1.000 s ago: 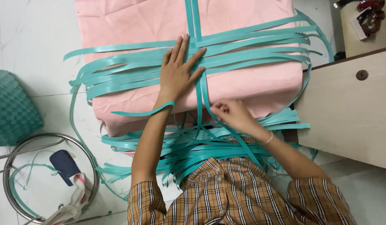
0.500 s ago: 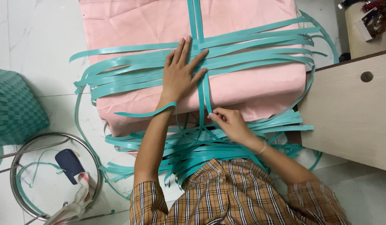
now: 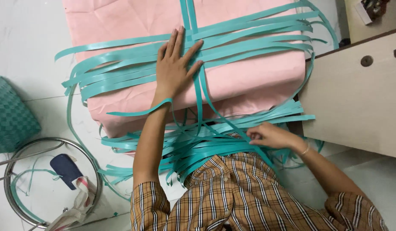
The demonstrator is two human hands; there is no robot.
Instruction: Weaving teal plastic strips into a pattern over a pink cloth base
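- white tiled floor (image 3: pixel 31 64) all round; a pale cabinet (image 3: pixel 356 98) on the right, a woven teal basket (image 3: pixel 12 115) at the left edge, a metal ring stand (image 3: pixel 93 171) bottom left
- pink cloth-covered block (image 3: pixel 257 81) sits on the floor, teal plastic strips (image 3: pixel 249 36) laid across it and spilling down over the lap
- left hand (image 3: pixel 176 68) lies flat on the crossing strips, fingers spread; grip released, just pressing
- right hand (image 3: pixel 270 136) has dropped off the block's front edge since a second ago; now low by the lap, pinching one strip out of the loose bundle
- so my guess: picking the next strip to weave
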